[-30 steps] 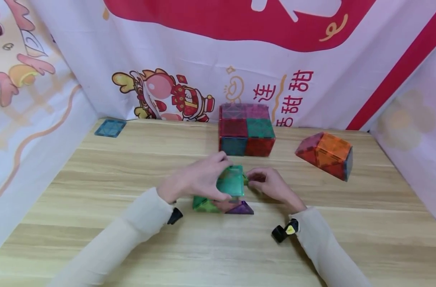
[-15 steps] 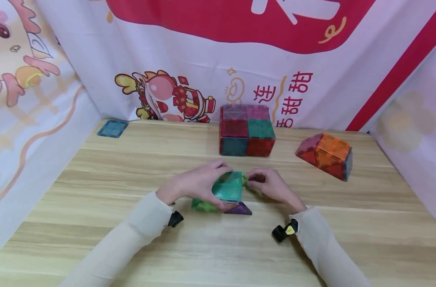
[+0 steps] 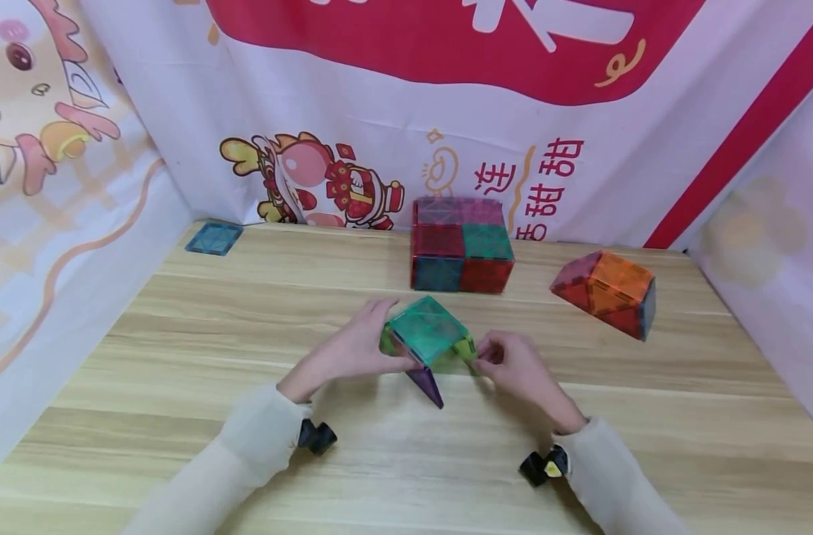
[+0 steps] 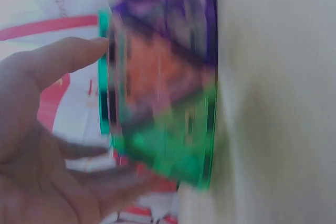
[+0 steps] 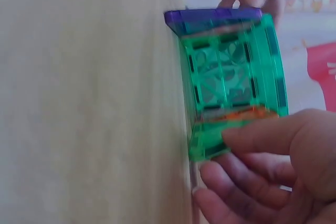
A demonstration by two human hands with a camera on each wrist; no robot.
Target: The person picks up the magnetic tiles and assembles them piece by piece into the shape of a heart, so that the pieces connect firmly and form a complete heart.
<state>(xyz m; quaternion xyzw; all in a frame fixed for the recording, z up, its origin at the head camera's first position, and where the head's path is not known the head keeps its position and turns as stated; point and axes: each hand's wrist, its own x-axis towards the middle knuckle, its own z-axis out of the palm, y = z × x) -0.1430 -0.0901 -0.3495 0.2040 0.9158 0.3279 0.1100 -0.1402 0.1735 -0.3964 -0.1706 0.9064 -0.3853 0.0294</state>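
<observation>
A small structure of translucent magnetic tiles is between the two hands, with a teal square tile (image 3: 428, 329) on top. My left hand (image 3: 356, 345) grips it from the left, thumb at the square's near edge and fingers around behind. Below that edge, a purple triangular tile (image 4: 184, 19), an orange triangular tile (image 4: 152, 66) and a green triangular tile (image 4: 173, 145) form one sloping side. My right hand (image 3: 516, 364) pinches a light green triangular tile (image 3: 465, 349) at the structure's right end, thumb on its face in the right wrist view. The end facing the right wrist camera shows an opening.
Behind stands a box of red, teal, blue and purple tiles (image 3: 463, 245). An orange and red tile block (image 3: 607, 293) sits at the right, and a flat blue square tile (image 3: 215, 238) lies at the far left corner. Printed cloth (image 3: 353, 89) walls the wooden table (image 3: 406, 475).
The tile structure has turned clockwise as seen from above, so its purple corner now points toward the front. The left hand has shifted slightly left with it; the right hand has moved slightly right and down.
</observation>
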